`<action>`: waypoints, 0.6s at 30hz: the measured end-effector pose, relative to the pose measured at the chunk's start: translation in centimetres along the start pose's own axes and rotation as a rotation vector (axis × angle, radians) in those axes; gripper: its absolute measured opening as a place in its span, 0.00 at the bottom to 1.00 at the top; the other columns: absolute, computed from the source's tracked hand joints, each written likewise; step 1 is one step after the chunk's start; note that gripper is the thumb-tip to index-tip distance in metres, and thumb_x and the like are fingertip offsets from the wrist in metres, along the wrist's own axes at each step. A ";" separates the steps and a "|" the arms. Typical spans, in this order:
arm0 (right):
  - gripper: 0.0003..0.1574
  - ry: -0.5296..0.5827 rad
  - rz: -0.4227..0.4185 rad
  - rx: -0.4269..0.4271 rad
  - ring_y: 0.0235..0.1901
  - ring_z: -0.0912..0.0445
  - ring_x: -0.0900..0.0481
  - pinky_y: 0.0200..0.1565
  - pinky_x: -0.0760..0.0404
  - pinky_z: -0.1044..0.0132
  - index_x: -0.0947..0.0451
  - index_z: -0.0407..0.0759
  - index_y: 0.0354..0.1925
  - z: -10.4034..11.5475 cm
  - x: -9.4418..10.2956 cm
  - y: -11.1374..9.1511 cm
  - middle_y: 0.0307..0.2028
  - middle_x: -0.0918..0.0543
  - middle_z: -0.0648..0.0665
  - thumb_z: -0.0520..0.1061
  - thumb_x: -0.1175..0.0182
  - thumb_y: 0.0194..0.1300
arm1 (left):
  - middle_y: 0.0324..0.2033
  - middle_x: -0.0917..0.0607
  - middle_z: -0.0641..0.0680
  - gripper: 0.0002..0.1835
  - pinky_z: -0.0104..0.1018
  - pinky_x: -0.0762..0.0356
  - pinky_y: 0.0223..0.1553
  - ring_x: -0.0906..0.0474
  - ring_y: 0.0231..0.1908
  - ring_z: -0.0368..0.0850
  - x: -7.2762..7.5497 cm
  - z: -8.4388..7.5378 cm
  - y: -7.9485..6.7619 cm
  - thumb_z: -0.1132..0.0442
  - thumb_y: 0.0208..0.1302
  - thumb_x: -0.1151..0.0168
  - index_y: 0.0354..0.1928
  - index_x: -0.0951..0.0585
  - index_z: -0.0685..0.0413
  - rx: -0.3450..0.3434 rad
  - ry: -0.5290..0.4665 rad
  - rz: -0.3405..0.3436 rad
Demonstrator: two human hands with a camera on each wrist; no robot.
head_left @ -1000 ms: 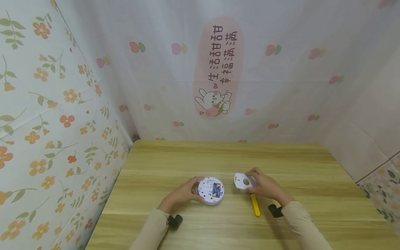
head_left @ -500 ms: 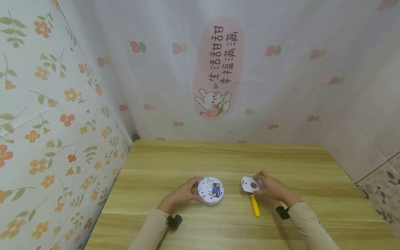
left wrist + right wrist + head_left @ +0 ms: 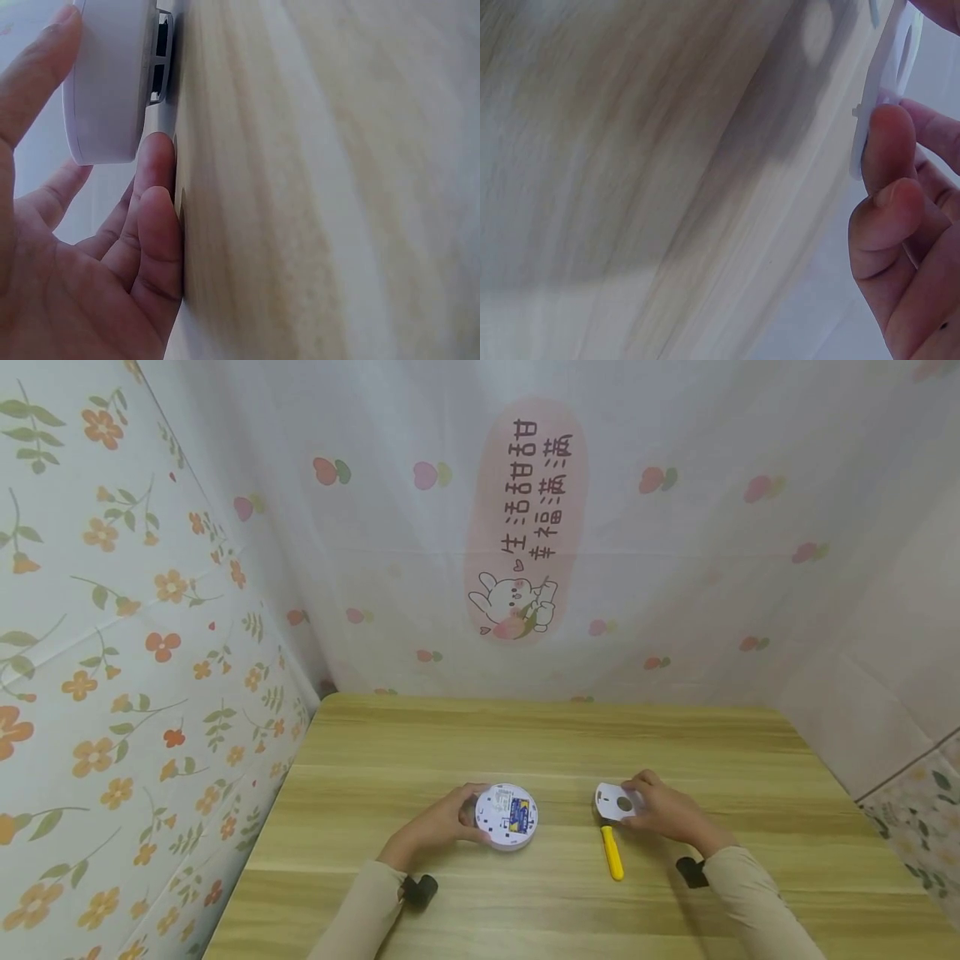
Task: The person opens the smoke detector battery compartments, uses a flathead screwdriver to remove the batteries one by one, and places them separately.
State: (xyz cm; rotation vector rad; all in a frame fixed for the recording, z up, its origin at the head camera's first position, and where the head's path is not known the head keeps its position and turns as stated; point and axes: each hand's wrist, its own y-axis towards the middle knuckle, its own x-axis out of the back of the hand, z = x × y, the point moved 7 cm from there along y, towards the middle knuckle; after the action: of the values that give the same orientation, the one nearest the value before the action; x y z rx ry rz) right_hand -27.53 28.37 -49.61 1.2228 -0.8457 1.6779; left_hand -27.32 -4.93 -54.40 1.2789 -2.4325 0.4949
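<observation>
A round white smoke detector (image 3: 501, 839) lies with its back face up in the head view, showing a blue and yellow battery and a printed label. My left hand (image 3: 442, 820) grips its left edge. In the left wrist view, the detector's vented side (image 3: 159, 60) faces the table, with the fingertips close to the wood. My right hand (image 3: 671, 814) pinches a thin white mounting plate (image 3: 606, 802) with a round hole, tilted above the table. Right below the plate, a yellow-handled screwdriver (image 3: 612, 853) lies on the table, its upper end hidden by the plate.
The wood-grain table (image 3: 420, 735) meets a white curtain (image 3: 675, 568) printed with strawberries and characters along its back edge. A floral cloth (image 3: 150, 693) hangs at the left. Black wrist cameras (image 3: 420, 891) sit on both wrists.
My right hand has moved to the right with the mounting plate, from near the detector to over the top of the screwdriver. My left hand and the smoke detector stay in place.
</observation>
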 end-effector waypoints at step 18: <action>0.36 0.046 0.032 -0.063 0.37 0.51 0.24 0.39 0.21 0.56 0.26 0.30 0.54 -2.4 -0.7 -0.7 0.49 0.27 0.33 0.49 0.30 0.50 | 0.45 0.26 0.48 0.47 0.30 0.26 0.40 0.28 0.39 0.41 0.1 -0.2 0.0 0.50 0.50 0.25 0.71 0.38 0.47 -0.004 0.018 -0.004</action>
State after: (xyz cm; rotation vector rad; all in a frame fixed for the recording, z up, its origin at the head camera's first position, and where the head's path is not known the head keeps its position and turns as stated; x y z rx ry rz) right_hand -27.64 30.57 -50.97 1.1292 -0.8883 1.6858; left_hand -27.33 -4.91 -54.21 1.2723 -2.4145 0.4980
